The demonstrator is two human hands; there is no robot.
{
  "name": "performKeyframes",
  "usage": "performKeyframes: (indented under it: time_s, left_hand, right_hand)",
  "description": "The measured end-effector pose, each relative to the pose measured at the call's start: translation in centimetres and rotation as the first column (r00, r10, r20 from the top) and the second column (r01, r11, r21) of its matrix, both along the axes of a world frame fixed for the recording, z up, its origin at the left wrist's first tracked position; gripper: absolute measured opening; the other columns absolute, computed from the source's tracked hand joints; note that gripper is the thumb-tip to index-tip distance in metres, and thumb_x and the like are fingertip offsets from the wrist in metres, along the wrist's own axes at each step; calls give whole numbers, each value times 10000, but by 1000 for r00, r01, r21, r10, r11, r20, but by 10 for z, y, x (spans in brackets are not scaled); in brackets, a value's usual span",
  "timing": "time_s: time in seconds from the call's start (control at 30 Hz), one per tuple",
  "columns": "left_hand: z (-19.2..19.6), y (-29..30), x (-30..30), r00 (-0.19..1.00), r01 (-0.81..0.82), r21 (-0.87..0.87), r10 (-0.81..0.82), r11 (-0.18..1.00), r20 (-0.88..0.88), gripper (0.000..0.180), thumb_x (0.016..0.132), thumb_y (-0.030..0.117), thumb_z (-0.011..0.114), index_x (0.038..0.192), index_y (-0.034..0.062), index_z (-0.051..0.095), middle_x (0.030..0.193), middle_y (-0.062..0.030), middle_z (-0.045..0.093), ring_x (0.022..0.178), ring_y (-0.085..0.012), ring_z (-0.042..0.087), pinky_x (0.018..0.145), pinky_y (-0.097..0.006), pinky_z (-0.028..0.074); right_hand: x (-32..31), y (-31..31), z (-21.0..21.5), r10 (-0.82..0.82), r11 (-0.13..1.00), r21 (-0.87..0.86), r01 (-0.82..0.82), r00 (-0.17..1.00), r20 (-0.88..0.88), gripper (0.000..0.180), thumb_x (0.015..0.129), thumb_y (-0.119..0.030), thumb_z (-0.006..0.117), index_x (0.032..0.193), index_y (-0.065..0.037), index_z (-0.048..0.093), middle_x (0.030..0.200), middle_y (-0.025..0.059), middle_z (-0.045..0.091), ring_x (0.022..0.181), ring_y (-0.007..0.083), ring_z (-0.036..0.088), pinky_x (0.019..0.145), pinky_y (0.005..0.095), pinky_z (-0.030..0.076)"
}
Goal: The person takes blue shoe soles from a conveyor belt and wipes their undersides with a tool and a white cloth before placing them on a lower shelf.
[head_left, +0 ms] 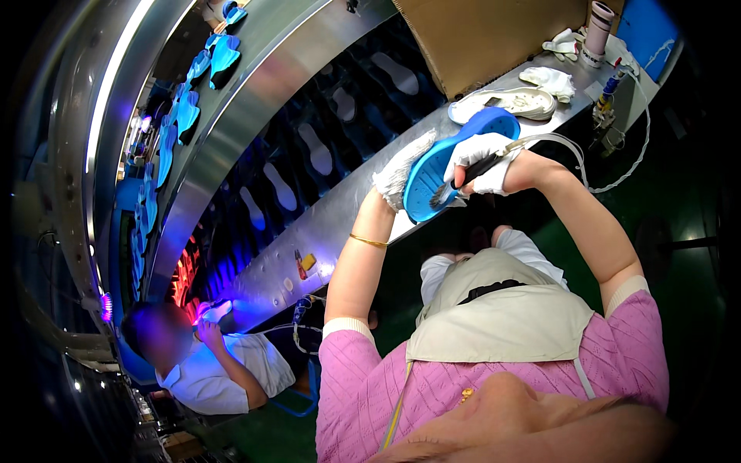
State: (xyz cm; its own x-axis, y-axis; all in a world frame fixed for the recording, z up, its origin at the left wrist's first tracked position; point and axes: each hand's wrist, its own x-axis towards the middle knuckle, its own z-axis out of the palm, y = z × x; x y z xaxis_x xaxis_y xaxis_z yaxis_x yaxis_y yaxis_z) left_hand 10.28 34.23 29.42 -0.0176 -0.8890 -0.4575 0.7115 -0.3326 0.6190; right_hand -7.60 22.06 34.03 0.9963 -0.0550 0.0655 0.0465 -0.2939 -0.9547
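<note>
My left hand [403, 171], in a white knit glove, grips the side of a blue shoe sole [423, 176] and holds it tilted above the metal ledge. My right hand [494, 156] wears a white glove with some fingertips bare. It is closed around a brush [482, 167] with a black handle. The dark bristles [440, 196] rest on the inner face of the sole, close to its near end. A pale hose [567, 140] runs from behind my right hand toward a fitting at the right. My left fingertips are hidden behind the sole.
On the metal ledge [359, 185] stand a white shoe-shaped tray [532, 103], white gloves [562, 45], a pink tumbler [599, 29] and a cardboard box [494, 35]. Blue soles [187, 114] lie along a curved conveyor. At left a co-worker [224, 370] holds a shoe part.
</note>
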Motion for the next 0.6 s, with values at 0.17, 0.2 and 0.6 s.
performKeyframes:
  time_s: [0.17, 0.2, 0.6]
  left_hand:
    - [1, 1, 0, 999, 38, -2, -38, 999, 18, 479, 933, 408, 476, 1133, -16, 574, 985, -161, 652, 817, -248, 664, 710, -348, 571]
    - [2, 4, -2, 999, -4, 6, 4, 1000, -40, 490, 934, 411, 472, 1144, -21, 566, 993, -169, 648, 823, -257, 663, 719, -359, 570]
    - [-4, 24, -44, 926, -159, -241, 60, 957, -373, 813, 882, 642, 304, 1370, -9, 325, 1226, -288, 505, 1027, -499, 549, 868, -582, 467]
  right_hand:
    - [-15, -19, 2, -21, 997, -71, 13, 993, -114, 140, 670, 16, 693, 788, -40, 641, 806, 39, 655, 768, 132, 608, 720, 260, 485]
    - [-17, -19, 5, -39, 993, -118, 31, 997, -67, 136, 685, 8, 702, 796, -38, 638, 805, 36, 651, 751, 129, 603, 710, 258, 486]
    - [-9, -57, -10, -671, 741, 151, 654, 723, 161, 60, 801, -72, 681, 835, -53, 636, 748, 7, 620, 651, 67, 567, 598, 203, 461]
